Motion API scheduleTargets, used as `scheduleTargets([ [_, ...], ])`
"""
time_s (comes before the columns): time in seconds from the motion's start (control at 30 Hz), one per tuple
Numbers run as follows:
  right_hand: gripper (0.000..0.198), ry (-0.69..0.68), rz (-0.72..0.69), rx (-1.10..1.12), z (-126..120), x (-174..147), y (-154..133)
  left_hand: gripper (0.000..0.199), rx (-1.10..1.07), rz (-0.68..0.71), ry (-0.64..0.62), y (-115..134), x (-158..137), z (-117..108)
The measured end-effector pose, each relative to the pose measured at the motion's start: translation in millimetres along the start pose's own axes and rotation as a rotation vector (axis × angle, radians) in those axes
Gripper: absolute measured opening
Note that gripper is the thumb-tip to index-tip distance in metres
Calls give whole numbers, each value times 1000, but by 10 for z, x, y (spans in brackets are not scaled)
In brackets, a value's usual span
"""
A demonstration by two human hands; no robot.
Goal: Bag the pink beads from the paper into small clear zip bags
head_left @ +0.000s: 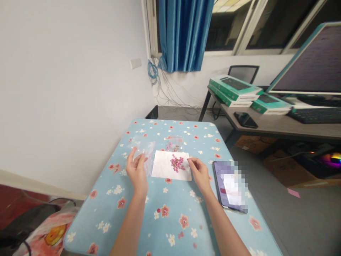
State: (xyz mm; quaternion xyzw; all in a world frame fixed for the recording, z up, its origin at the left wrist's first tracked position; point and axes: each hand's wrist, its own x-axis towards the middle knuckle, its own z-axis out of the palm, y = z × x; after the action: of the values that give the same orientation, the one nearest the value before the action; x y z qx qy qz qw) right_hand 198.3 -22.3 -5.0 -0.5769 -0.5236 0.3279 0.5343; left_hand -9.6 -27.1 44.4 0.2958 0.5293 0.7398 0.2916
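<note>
Device (230, 186) near right hand (199, 172), bag (149, 146) by left hand (137, 169), beads (177, 163) between

Table (154, 234) carries paper (161, 165) between left hand (136, 169) and right hand (199, 171). Clear bag (149, 154) lies by left, bead bag (174, 145) ahead, phone (231, 186) outside right.

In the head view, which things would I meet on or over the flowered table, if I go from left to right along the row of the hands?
Left hand → pink pieces → right hand → device.
</note>
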Motion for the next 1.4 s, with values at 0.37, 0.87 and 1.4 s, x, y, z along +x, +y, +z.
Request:
scheduleTargets([
  [0.37,30,-14,-9,-4,9,9,38,25,-106,-391,-11,-56,285,-365],
  [0.87,30,-5,-9,46,18,16,45,20,649,382,-531,-10,111,62],
  [1.4,32,-16,-33,10,19,29,89,21,1363,700,-901,-473,314,831],
])
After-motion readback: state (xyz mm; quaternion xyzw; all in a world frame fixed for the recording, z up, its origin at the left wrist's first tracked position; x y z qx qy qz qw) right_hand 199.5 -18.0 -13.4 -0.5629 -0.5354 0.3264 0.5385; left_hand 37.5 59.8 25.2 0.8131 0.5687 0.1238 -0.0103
